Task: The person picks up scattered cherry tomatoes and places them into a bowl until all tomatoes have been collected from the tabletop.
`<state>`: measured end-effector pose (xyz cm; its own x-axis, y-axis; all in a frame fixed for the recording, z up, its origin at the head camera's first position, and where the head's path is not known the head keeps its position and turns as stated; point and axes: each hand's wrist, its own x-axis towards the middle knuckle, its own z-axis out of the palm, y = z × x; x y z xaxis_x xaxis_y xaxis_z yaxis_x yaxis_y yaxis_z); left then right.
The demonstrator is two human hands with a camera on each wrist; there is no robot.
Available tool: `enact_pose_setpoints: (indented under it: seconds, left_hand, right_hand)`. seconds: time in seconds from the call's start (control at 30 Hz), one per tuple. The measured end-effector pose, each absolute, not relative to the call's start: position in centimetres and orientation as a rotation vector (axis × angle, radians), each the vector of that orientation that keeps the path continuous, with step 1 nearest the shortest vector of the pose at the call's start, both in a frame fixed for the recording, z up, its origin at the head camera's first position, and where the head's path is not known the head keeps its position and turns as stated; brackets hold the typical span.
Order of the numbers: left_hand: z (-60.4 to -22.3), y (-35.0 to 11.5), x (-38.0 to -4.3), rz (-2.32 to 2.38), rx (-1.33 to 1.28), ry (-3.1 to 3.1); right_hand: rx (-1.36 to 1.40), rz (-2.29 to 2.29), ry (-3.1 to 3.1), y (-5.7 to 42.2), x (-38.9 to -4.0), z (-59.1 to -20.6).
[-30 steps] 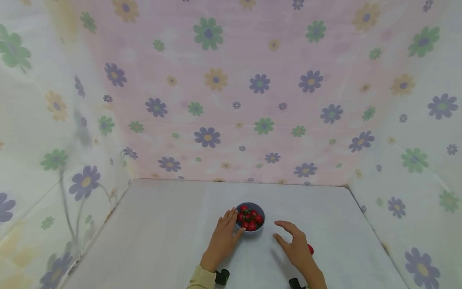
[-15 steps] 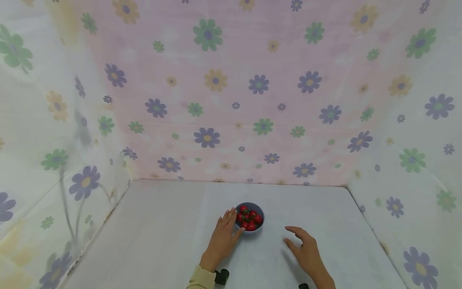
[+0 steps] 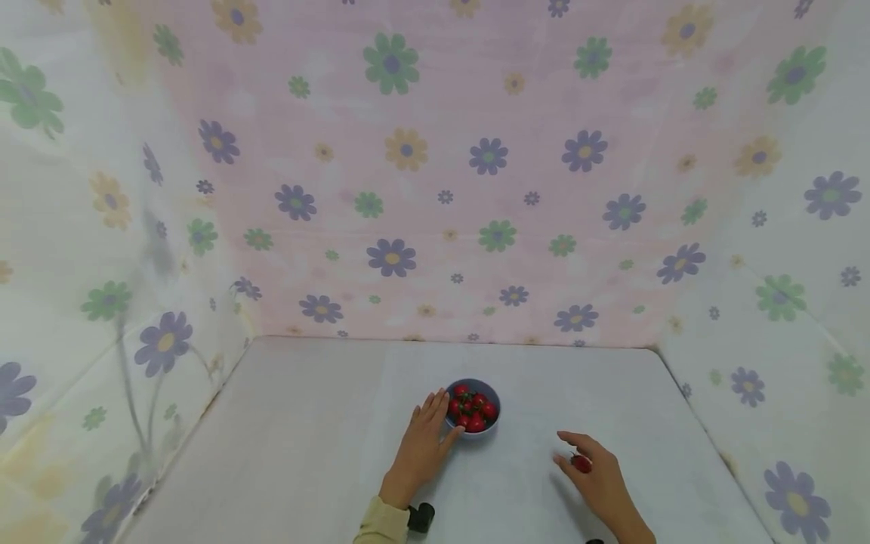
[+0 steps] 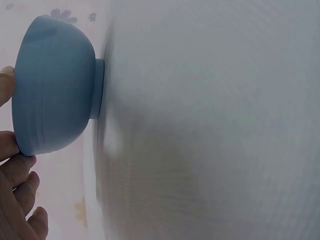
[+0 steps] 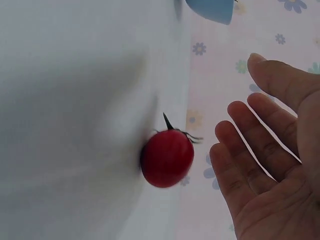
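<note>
A blue bowl (image 3: 469, 382) stands on the white table, holding several red cherry tomatoes (image 3: 476, 421) with green stems. My left hand (image 3: 423, 442) holds it at the near left side, thumb and fingers spread along the rim. From the left wrist view, the thumb and index finger meet the rim of the upright bowl (image 4: 55, 90), and the other fingers hang beside it. Off to the right, a single cherry tomato (image 3: 581, 463) lies on the table. Around it hovers my right hand (image 3: 601, 483), thumb and fingers apart; the right wrist view shows a gap between hand and tomato (image 5: 167, 158).
The white tabletop (image 3: 306, 438) reaches back to a pink flowered cloth wall (image 3: 435, 287). White flowered cloth sides (image 3: 782, 363) enclose it left and right. A dark wrist camera (image 3: 421, 517) sits by the left sleeve (image 3: 382, 521).
My right hand has moved right and slightly nearer to me, so the lone tomato now shows between thumb and fingers. The left hand and bowl have stayed put.
</note>
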<state>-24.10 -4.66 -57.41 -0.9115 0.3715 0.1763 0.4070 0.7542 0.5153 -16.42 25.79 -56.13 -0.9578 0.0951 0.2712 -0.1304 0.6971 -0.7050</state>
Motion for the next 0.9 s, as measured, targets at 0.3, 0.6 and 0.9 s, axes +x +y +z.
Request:
enact_pose_setpoints:
  seconds: [0.3, 0.6, 0.9]
  left_hand:
    - [-57.5, -4.6, -24.2, -0.864, -0.645, -2.863]
    - [-57.6, -4.6, -24.0, -0.876, -0.647, -2.846]
    - [-57.4, -4.6, -24.0, -0.884, -0.636, -2.858]
  right_hand:
    - [0.078, 1.053, -2.608, 27.5, -15.8, -55.7]
    - [0.015, 1.145, -2.725, 28.8, -15.3, -56.3]
    - [-0.025, 1.267, -2.758, 28.8, -15.4, -55.9]
